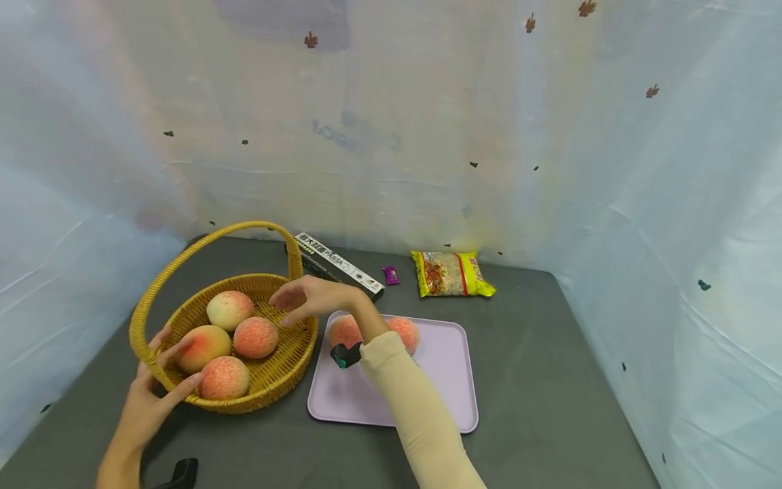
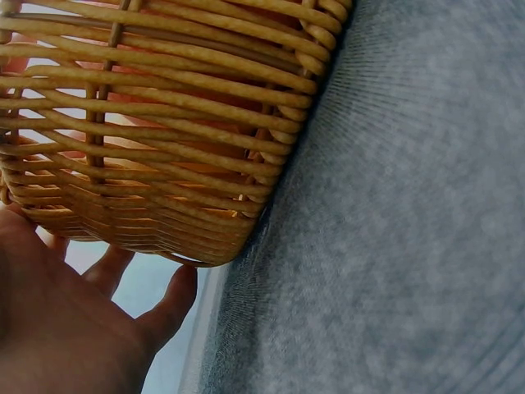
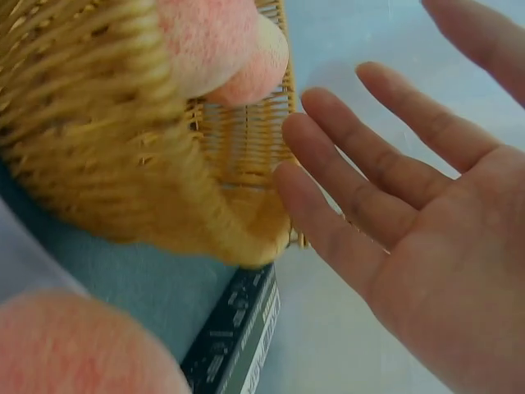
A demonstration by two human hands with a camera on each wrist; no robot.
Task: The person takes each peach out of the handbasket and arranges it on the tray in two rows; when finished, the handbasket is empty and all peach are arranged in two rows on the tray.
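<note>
A yellow wicker basket (image 1: 269, 394) with a tall arched handle holds several pink-and-cream peaches (image 1: 229, 310). At its near left side, my left hand (image 1: 143, 401) grips the rim, fingers reaching over the edge and the thumb beside the nearest peach. In the left wrist view the thumb meets the woven wall (image 2: 164, 180), and the other fingers are partly hidden behind it. My right hand (image 1: 314, 297) hovers over the basket's right rim, its fingers spread and holding nothing. Under the right forearm, a lilac tray (image 1: 449, 380) carries two peaches (image 1: 403, 331), partly covered by the wrist.
A black pasta box (image 1: 339, 265) lies behind the basket, close to the back curtain. To its right are a small purple packet (image 1: 391, 275) and a yellow food bag (image 1: 453, 274). Pale curtains surround the grey table (image 1: 531, 380).
</note>
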